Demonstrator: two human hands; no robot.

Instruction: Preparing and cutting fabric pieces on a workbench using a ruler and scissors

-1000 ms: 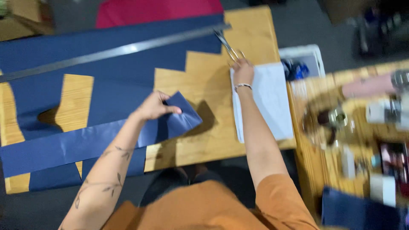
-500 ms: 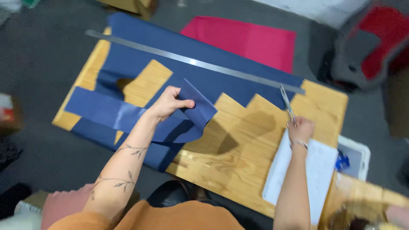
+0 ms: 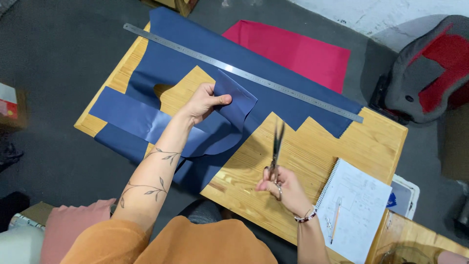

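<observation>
Left pinching cloth, right gripping scissors

I'm seeing the left hand (image 3: 202, 101) pinching a folded corner of the blue cloth (image 3: 234, 98), lifting it off the bench (image 3: 376, 134). The right hand (image 3: 283, 188) is closing its grip around the scissors (image 3: 276, 146), blades pointing away above bare wood, just beside the cloth. A ruler (image 3: 244, 73) is lying across the cloth; a notebook (image 3: 356, 205) is sitting near the right wrist.
</observation>
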